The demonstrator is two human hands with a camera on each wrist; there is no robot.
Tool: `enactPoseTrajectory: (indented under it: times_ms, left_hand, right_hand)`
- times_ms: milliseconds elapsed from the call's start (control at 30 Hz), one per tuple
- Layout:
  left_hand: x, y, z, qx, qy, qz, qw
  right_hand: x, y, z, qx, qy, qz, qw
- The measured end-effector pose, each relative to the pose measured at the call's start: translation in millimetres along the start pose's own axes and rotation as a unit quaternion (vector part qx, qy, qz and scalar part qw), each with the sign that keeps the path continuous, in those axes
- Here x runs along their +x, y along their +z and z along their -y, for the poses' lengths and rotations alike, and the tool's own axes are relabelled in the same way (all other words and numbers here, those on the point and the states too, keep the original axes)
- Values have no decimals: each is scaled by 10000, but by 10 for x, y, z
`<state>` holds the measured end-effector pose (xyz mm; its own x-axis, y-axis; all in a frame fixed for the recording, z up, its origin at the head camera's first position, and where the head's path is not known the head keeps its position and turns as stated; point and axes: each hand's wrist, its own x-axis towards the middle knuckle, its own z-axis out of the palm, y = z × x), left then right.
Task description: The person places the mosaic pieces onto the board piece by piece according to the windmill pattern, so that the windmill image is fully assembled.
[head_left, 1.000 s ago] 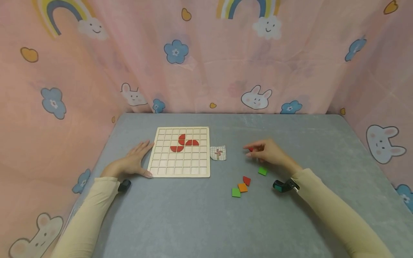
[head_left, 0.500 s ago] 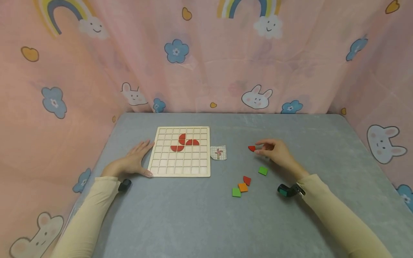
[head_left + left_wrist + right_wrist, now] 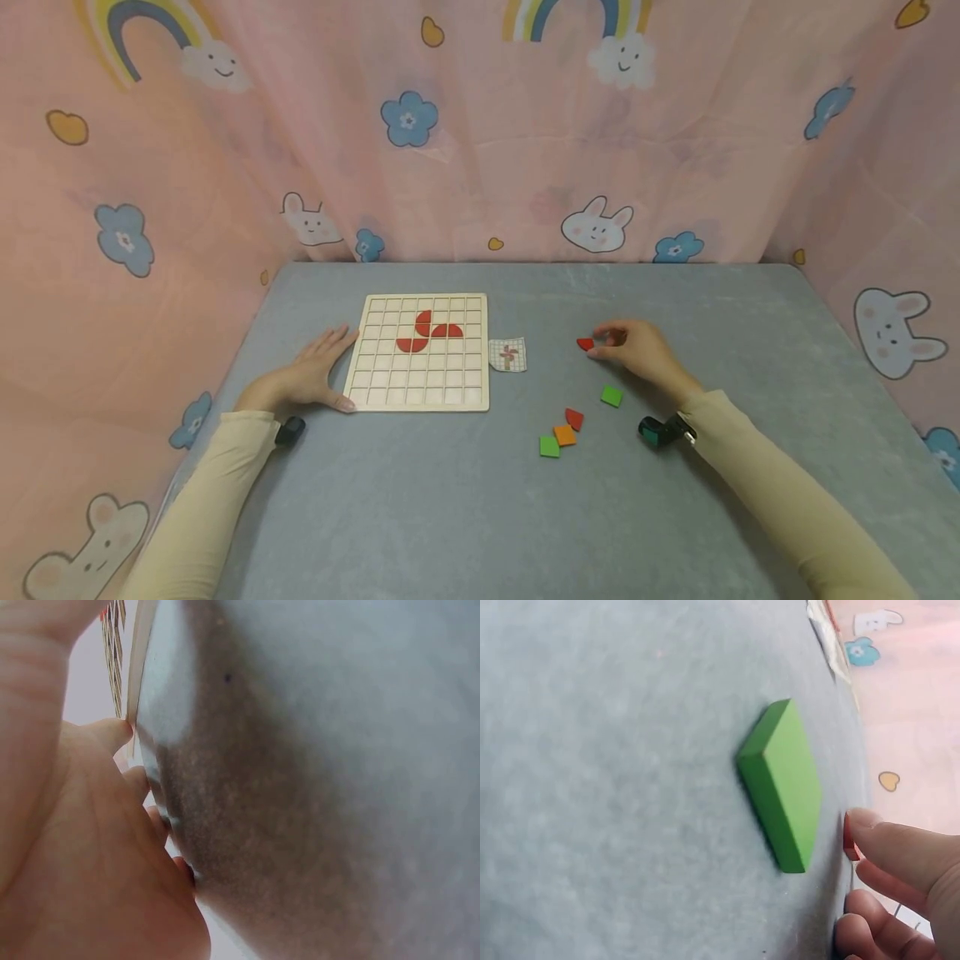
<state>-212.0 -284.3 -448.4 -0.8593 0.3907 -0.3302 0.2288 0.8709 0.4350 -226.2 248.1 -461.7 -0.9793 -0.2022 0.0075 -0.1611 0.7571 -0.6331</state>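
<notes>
Grey worktop [image 3: 420, 500] w/ a mottled, cloth-like look carries everything; small pieces at near R stand apart from one another's stock on the board, prob. to stay within easy reach. Nearest is a light-green flat piece [image 3: 550, 447], roughly square, corner to corner w/ an orange flat piece [image 3: 564, 436]; a red rounded wedge [image 3: 574, 419] sits just beyond. A bit farther, alone, lies a bright-green tile [image 3: 611, 397], thick-edged & smooth in the R wrist view.

L hand [image 3: 303, 375] is spread wide, thumb at the near-L corner of the pale wood-look grid board [image 3: 467, 379], other fingertips along its L edge; grips nothing, prob. just steadying it. R hand [image 3: 641, 358] is curled, thumb & forefinger nearly together, pinching the R end of a small red quarter-round piece [image 3: 584, 344]. That piece is on the worktop side, R of the board & paper; holding only one end prob. leaves its outline in view. It looks flat, plain red, w/ a curved side; finer detail's too small to tell.

Small white paper w/ printed pinwheel [image 3: 497, 358] sits against the board's R edge, prob. so both can be seen together. On the grid, red half-round shapes [image 3: 447, 332] fan out. Farthest: pink patterned curtain [image 3: 487, 183].
</notes>
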Motion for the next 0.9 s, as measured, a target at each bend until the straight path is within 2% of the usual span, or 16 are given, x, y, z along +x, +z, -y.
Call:
enactPoseTrajectory:
  times_ms: [400, 567, 733, 800, 900]
  left_hand:
    - [7, 20, 9, 89, 52, -45, 9999]
    - [11, 10, 22, 55, 65, -59, 9999]
    - [9, 2, 20, 23, 83, -40, 10000]
    - [8, 1, 21, 37, 90, -26, 9999]
    - [6, 1, 19, 53, 103, -21, 9999]
  right_hand:
    - [33, -20, 25, -216, -290, 158, 9992]
    - [43, -49, 51, -210, -507, 589, 9968]
    - [72, -74, 81, -212, -947, 1141, 9887]
    - [80, -73, 83, -250, -1041, 1233, 9866]
    - [76, -55, 86, -186, -961, 1173, 9883]
